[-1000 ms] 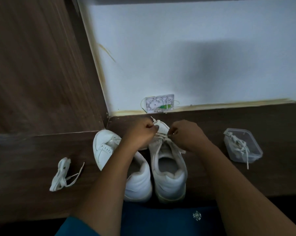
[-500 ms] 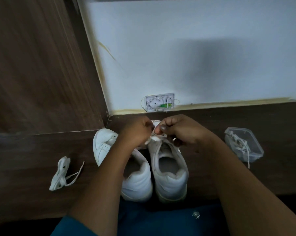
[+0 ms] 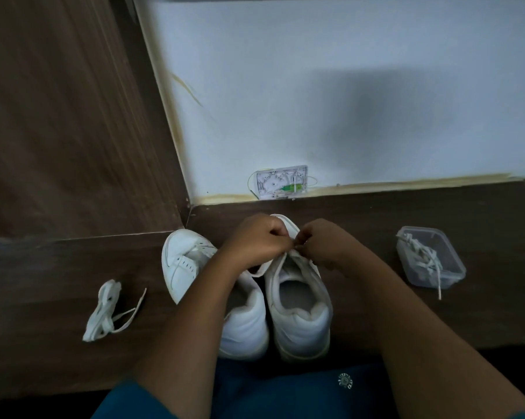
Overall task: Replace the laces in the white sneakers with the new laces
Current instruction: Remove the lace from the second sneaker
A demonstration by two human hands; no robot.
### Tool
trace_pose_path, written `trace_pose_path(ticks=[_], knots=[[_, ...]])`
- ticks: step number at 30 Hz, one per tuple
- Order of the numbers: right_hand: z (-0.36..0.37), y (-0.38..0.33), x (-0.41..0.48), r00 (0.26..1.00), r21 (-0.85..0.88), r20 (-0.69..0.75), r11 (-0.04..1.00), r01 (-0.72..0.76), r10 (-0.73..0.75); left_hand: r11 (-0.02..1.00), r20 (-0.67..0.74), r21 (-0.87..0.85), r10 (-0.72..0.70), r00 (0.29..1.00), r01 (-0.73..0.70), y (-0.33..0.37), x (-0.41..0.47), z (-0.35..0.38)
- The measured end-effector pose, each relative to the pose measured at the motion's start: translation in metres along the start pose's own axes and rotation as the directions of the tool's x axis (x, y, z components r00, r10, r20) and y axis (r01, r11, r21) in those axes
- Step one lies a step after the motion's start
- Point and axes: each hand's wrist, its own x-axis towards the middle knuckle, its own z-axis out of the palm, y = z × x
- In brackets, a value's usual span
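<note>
Two white sneakers stand side by side on the dark wooden surface, toes toward the wall. The left sneaker (image 3: 188, 267) shows bare eyelets. Over the front of the right sneaker (image 3: 297, 309) my left hand (image 3: 258, 240) and my right hand (image 3: 324, 241) meet, each pinching the white lace (image 3: 274, 261) that runs through its eyelets. The fingertips hide the lace ends. A loose bundled white lace (image 3: 107, 309) lies on the wood to the left.
A clear plastic container (image 3: 430, 261) with a tangled white lace sits on the right, one end hanging over its rim. A small wall box with wires (image 3: 282, 182) sits low on the white wall. A wooden panel rises on the left.
My right hand drew back to the right from above the toe, and both hands now pinch the lace close together over the upper eyelets. Sneakers, bundle and container stayed put.
</note>
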Motion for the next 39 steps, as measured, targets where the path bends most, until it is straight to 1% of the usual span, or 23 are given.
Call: trace_pose_path(ticks=[1, 2, 5, 7, 9, 11, 12, 15, 18, 21, 23, 25, 27, 29, 32, 33, 36, 37, 39], knots=[[0.001, -0.001, 0.000, 1.000, -0.025, 0.009, 1.000, 0.009, -0.009, 0.997, 0.003, -0.074, -0.028, 1.000, 0.028, 0.000, -0.002, -0.002], [0.002, -0.003, 0.000, 1.000, -0.046, 0.015, 0.999, 0.019, -0.019, 0.994, 0.006, -0.104, -0.043, 0.999, 0.044, 0.001, -0.003, -0.004], [0.004, -0.006, -0.001, 0.999, -0.117, 0.015, 0.992, 0.038, -0.037, 0.998, 0.041, -0.031, -0.051, 0.998, 0.053, 0.002, -0.008, -0.010], [0.005, -0.008, 0.000, 0.998, -0.190, 0.031, 0.980, 0.052, -0.047, 0.992, 0.057, -0.072, -0.100, 0.993, 0.104, -0.002, -0.008, -0.015], [0.005, -0.009, 0.001, 0.998, -0.222, 0.031, 0.974, 0.052, -0.046, 0.981, 0.013, -0.145, -0.130, 0.991, 0.131, -0.005, -0.005, -0.015], [0.004, -0.008, 0.000, 0.999, -0.226, 0.008, 0.973, 0.045, -0.045, 0.979, -0.053, -0.177, -0.107, 0.993, 0.096, -0.005, -0.001, -0.010], [0.003, -0.007, 0.000, 0.999, -0.221, -0.014, 0.974, 0.044, -0.048, 0.985, -0.054, -0.160, -0.082, 0.995, 0.072, -0.004, 0.001, -0.007], [0.004, -0.006, -0.001, 0.995, -0.218, -0.074, 0.975, 0.050, -0.068, 1.000, 0.032, -0.023, -0.005, 0.999, 0.005, 0.000, 0.006, 0.003], [0.005, -0.003, 0.000, 0.991, -0.224, -0.106, 0.973, 0.056, -0.082, 1.000, 0.008, 0.025, 0.005, 1.000, -0.005, -0.002, 0.012, 0.007], [0.003, -0.003, -0.001, 0.992, -0.162, -0.095, 0.985, 0.065, -0.081, 0.996, -0.012, 0.082, 0.030, 0.999, -0.029, -0.004, 0.015, 0.011], [-0.001, -0.004, -0.002, 0.994, -0.085, -0.083, 0.995, 0.059, -0.067, 0.987, -0.015, 0.157, 0.040, 0.999, -0.037, -0.004, 0.013, 0.012], [-0.004, -0.003, -0.004, 0.999, 0.017, -0.030, 0.999, 0.034, -0.034, 0.985, -0.009, 0.169, 0.018, 1.000, -0.016, -0.005, 0.013, 0.013], [-0.007, 0.000, -0.006, 0.999, 0.101, 0.043, 0.995, -0.009, 0.004, 0.985, -0.008, 0.171, -0.011, 1.000, 0.012, -0.003, 0.013, 0.013], [-0.011, 0.004, -0.009, 0.990, 0.162, 0.137, 0.986, -0.031, 0.008, 0.987, -0.019, 0.149, -0.050, 0.999, 0.052, -0.001, 0.015, 0.013], [-0.015, 0.008, -0.018, 0.936, 0.216, 0.353, 0.973, -0.075, -0.006, 0.990, -0.019, 0.112, -0.087, 0.996, 0.088, -0.003, 0.017, 0.014], [-0.014, 0.009, -0.020, 0.926, 0.208, 0.378, 0.975, -0.073, -0.012, 0.992, -0.017, 0.091, -0.087, 0.996, 0.088, -0.004, 0.018, 0.014], [-0.013, 0.009, -0.021, 0.958, 0.212, 0.284, 0.977, -0.023, -0.039, 0.997, -0.001, -0.065, -0.043, 0.999, 0.043, -0.007, 0.018, 0.015], [-0.013, 0.009, -0.020, 0.967, 0.224, 0.249, 0.974, -0.012, -0.046, 0.997, 0.013, -0.075, -0.022, 1.000, 0.023, -0.007, 0.017, 0.016], [-0.014, 0.009, -0.018, 0.981, 0.229, 0.189, 0.973, -0.004, -0.040, 1.000, 0.018, 0.024, 0.013, 1.000, -0.013, -0.007, 0.017, 0.017]])
